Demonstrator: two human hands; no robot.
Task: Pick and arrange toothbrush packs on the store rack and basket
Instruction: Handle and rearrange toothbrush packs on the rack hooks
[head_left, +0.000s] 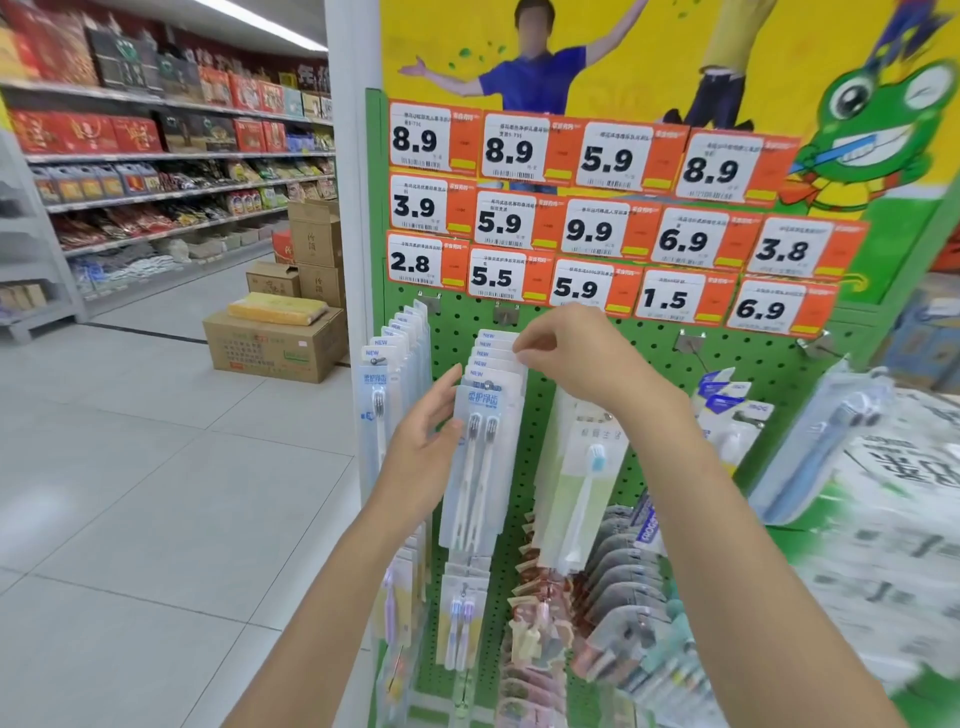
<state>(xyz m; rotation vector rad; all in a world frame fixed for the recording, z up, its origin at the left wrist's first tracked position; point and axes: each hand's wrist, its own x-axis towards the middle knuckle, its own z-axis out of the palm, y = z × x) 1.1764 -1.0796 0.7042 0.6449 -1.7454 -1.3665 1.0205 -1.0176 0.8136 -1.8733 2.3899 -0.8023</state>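
Head view: toothbrush packs (485, 467) hang stacked on the green pegboard rack (753, 364), just below the price tags (496, 278). Right hand (566, 353) pinches the top edge of the rear packs. Left hand (426, 447), fingers straight and together, touches the front pack's left edge.

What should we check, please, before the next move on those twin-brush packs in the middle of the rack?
1. That the right hand pinches the top of the rear twin-brush packs: ok.
2. That the left hand rests straight-fingered against the stack's left edge: ok.
3. That the front pack hangs upright from the hook: ok.
4. That the pinched pack's hole is threaded on the hook: cannot tell, fingers cover it.
5. That the neighbouring single-brush pack hangs apart from the stack: ok.
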